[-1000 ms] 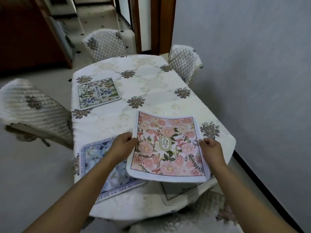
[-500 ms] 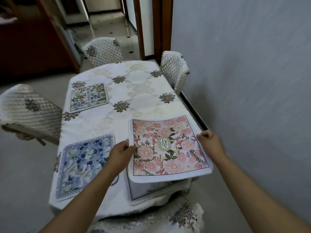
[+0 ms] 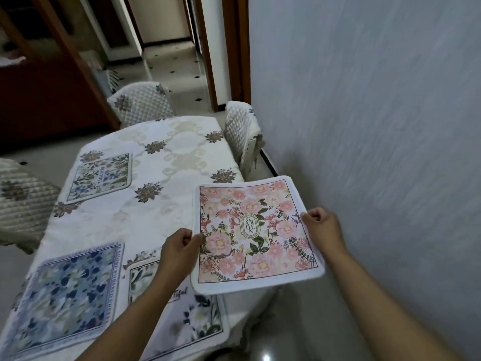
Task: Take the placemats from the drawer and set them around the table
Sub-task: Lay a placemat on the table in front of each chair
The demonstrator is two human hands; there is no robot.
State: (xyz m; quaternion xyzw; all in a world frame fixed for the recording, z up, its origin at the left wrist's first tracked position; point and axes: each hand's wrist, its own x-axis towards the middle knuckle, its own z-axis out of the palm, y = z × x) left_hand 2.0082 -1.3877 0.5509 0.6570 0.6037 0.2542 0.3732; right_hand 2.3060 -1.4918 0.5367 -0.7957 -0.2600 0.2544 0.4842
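Over table [image 3: 182,162] corner: left hand [image 3: 179,247], right hand [image 3: 321,227] clamped on pink placemat [image 3: 253,233]; wall [image 3: 377,126] close.

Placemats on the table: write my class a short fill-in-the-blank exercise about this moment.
1. Both hands hold the ____ floral placemat by its side edges.
2. The left hand and right hand keep it ____ the table, not flat on it.
3. ____ other placemats already lie on the cloth.
4. The oval label on the held mat reads ____.

Missing words: pink; above; three; GARDEN
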